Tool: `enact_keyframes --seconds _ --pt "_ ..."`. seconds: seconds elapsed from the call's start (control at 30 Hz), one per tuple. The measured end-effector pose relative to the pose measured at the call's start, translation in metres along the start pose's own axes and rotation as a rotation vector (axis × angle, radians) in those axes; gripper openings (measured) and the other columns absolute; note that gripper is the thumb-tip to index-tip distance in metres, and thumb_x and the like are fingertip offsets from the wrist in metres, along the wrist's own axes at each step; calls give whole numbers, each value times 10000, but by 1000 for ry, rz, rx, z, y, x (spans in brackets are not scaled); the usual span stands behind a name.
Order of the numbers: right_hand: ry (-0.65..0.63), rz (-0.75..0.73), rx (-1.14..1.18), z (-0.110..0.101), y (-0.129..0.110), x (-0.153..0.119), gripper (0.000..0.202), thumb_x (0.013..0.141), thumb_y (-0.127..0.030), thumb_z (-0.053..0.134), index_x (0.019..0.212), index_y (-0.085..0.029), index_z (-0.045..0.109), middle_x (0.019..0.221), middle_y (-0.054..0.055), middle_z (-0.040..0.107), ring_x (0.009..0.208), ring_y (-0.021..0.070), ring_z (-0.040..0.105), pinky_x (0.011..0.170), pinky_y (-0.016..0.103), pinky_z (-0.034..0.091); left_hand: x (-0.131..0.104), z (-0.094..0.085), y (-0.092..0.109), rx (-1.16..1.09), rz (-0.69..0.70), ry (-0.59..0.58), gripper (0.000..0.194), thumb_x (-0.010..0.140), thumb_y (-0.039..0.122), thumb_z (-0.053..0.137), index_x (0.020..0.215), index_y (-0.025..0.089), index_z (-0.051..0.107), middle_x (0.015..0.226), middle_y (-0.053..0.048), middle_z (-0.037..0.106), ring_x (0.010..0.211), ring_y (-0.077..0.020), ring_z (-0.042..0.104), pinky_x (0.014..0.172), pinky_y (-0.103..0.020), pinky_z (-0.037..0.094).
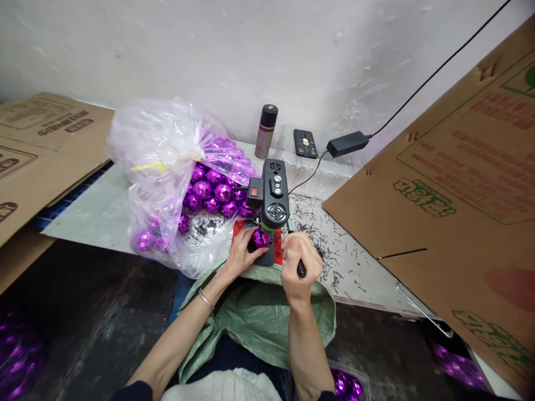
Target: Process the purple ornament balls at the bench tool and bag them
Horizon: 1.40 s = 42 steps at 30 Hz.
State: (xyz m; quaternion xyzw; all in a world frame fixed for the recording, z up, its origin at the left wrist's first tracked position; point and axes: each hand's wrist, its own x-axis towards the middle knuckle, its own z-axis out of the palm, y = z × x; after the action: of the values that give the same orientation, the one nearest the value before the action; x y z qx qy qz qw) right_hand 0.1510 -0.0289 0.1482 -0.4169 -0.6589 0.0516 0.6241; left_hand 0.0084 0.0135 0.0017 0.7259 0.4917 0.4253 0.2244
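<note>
A small black press machine (275,189) with a red switch stands on the worktable. Beneath its head sits a shiny purple faceted ball (261,238). My left hand (243,249) curls around that ball from the left, thumb and fingers on its sides. My right hand (301,266) is wrapped round the black-ended lever handle (301,269) at the machine's right side. To the left, a clear plastic bag (156,161) lies open, with several purple balls (223,192) spilling from it beside the machine. A green woven sack (251,320) hangs over my lap, below the table edge.
Short black bits (334,253) are scattered over the table. A bottle (266,131), a phone (305,143) and a power adapter (348,143) lie or stand by the wall. Cardboard boxes rise at the right (451,189) and left (54,139). A tub of purple balls (346,384) is below.
</note>
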Motion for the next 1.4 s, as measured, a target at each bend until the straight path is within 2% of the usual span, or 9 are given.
enact_keyframes --seconds 0.2,0.37,0.53,0.8,1.27,1.4 --pt "25 -42 -31 5 13 -19 307 1006 -94 443 737 -222 515 687 -10 550 656 126 552 601 289 417 -1 8 -9 -41 17 27 630 901 518 770 1415 207 581 1352 -155 694 1283 -327 663 1101 -515 536" --pt "80 -119 -70 16 32 -40 356 1053 -187 389 710 -232 469 680 -13 542 611 119 532 571 279 411 -3 10 -11 -53 22 36 645 904 526 762 1434 212 571 1356 -157 695 1290 -330 660 1103 -522 532" --pt "160 -154 -65 24 42 -48 402 1086 -249 330 695 -235 424 667 -25 514 582 115 504 602 287 429 -4 12 -11 -62 44 54 652 914 557 740 1438 212 566 1350 -157 697 1282 -326 665 1096 -517 536" --pt "210 -154 -32 32 54 -60 407 1093 -268 331 701 -234 431 683 -23 513 600 124 497 622 308 431 -4 13 -13 -65 57 54 655 909 540 752 1444 213 565 1354 -155 700 1281 -326 668 1089 -513 540" --pt "156 -238 -62 29 52 -53 416 1098 -290 330 695 -239 422 649 -32 501 581 114 518 589 277 455 -1 12 -10 -70 1 37 596 896 494 771 1390 209 599 1325 -157 712 1269 -332 677 1095 -535 533" --pt "109 -234 -61 20 40 -38 393 1080 -247 372 694 -234 443 645 -25 518 580 111 520 548 266 415 2 12 -10 -58 29 51 589 896 470 775 1386 198 595 1318 -164 716 1265 -332 681 1094 -536 536"
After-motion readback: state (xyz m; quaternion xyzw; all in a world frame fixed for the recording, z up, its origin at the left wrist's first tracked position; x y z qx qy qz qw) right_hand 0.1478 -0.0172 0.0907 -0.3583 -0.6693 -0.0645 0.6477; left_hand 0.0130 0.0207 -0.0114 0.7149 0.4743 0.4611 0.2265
